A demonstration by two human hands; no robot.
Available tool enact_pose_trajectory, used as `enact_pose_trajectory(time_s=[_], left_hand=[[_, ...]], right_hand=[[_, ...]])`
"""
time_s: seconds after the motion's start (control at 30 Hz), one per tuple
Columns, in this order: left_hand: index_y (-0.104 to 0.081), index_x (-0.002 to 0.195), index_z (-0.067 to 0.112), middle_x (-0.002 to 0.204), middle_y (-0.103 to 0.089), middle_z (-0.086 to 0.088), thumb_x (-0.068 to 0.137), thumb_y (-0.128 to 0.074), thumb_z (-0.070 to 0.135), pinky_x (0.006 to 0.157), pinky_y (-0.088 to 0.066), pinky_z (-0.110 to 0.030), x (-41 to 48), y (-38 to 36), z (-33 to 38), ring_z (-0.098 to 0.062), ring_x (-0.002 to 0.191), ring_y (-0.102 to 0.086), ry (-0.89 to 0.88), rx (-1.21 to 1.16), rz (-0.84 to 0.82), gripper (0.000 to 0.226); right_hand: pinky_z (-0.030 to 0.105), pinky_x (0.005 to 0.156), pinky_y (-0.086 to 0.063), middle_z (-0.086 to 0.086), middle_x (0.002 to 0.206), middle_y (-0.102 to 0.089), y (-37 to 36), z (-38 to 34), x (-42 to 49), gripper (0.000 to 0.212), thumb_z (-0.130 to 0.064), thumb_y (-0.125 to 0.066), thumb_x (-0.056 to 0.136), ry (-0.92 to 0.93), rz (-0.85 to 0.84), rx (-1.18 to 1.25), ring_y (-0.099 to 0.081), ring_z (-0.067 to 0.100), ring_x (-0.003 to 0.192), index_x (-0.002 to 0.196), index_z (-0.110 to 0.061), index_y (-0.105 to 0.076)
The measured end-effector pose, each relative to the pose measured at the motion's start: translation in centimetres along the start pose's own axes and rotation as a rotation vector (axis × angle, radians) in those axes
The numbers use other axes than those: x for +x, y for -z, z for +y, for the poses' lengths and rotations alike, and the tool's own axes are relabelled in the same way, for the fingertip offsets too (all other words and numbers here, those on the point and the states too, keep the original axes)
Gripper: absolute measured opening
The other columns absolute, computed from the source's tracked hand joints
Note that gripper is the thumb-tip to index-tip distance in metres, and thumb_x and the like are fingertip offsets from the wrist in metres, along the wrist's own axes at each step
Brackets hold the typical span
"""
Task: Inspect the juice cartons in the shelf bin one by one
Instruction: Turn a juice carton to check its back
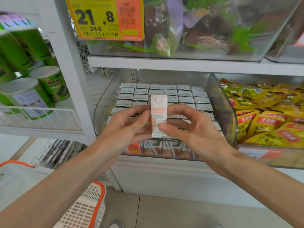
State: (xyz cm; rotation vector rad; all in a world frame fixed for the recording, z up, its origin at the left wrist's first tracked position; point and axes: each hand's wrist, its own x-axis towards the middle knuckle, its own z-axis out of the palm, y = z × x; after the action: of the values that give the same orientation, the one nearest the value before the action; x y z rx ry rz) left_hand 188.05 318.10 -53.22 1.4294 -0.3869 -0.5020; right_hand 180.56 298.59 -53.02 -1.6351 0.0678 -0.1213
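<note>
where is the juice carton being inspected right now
Head view, centre: the juice carton is held upright between the left hand and right hand, in front of the clear shelf bin of cartons.

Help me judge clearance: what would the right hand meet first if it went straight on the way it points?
The right hand pinches the juice carton, so that comes first; pushed on leftward, it would probably press the carton into the left hand, though depth is unclear.

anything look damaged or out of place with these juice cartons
Nothing stands out. The carton held upright between the left hand and right hand shows no dents or leaks on its visible side, and the other cartons sit in tidy rows in the bin.
</note>
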Motion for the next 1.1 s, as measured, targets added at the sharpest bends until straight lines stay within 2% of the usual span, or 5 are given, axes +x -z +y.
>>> enact_pose_trajectory(time_s=[0.3, 0.47, 0.63, 0.9, 1.1], left_hand=[[-0.073, 0.124, 0.024, 0.119, -0.078, 0.003, 0.083, -0.076, 0.036, 0.078, -0.065, -0.029, 0.11, -0.09, -0.14, -0.017, 0.104, -0.078, -0.027, 0.027, 0.082, 0.044], [-0.072, 0.129, 0.025, 0.123, -0.077, 0.004, 0.091, -0.07, 0.039, 0.084, -0.064, -0.03, 0.01, 0.06, -0.09, -0.017, 0.108, -0.077, -0.036, 0.05, 0.077, 0.04], [-0.068, 0.134, 0.022, 0.125, -0.076, 0.002, 0.103, -0.06, 0.028, 0.084, -0.064, -0.032, -0.02, 0.16, 0.1, -0.015, 0.115, -0.073, -0.044, 0.068, 0.072, 0.033], [-0.072, 0.128, 0.024, 0.124, -0.076, 0.004, 0.096, -0.066, 0.033, 0.082, -0.064, -0.031, -0.07, 0.07, 0.19, -0.013, 0.112, -0.075, -0.043, 0.064, 0.076, 0.033], [-0.065, 0.135, 0.034, 0.13, -0.072, 0.016, 0.079, -0.076, 0.048, 0.089, -0.063, -0.033, -0.17, -0.28, 0.07, -0.009, 0.116, -0.072, -0.057, 0.13, 0.012, 0.059]], right_hand=[[0.031, 0.094, -0.062, 0.001, 0.11, -0.079, -0.39, -0.15, 0.01, 0.045, -0.032, -0.085, 0.079, 0.049, 0.031, -0.025, -0.077, 0.016, 0.102, 0.123, -0.027, -0.075], [0.021, 0.089, -0.061, 0.0, 0.102, -0.082, -0.18, 0.05, 0.33, 0.035, -0.015, -0.084, 0.085, 0.035, 0.106, 0.013, -0.078, 0.014, 0.098, 0.119, -0.019, -0.075], [0.029, 0.095, -0.061, 0.001, 0.108, -0.082, 0.19, 0.16, 0.43, 0.033, -0.008, -0.08, 0.09, 0.025, 0.113, 0.016, -0.078, 0.015, 0.104, 0.12, -0.017, -0.073], [0.023, 0.09, -0.061, -0.002, 0.108, -0.082, 0.16, 0.25, 0.6, 0.031, -0.005, -0.078, 0.092, 0.022, 0.089, 0.041, -0.078, 0.013, 0.103, 0.12, -0.018, -0.071], [0.028, 0.091, -0.062, 0.0, 0.112, -0.08, -0.52, 0.62, 0.34, 0.052, -0.018, -0.093, 0.076, 0.041, -0.04, -0.037, -0.077, 0.016, 0.106, 0.122, -0.023, -0.069]])
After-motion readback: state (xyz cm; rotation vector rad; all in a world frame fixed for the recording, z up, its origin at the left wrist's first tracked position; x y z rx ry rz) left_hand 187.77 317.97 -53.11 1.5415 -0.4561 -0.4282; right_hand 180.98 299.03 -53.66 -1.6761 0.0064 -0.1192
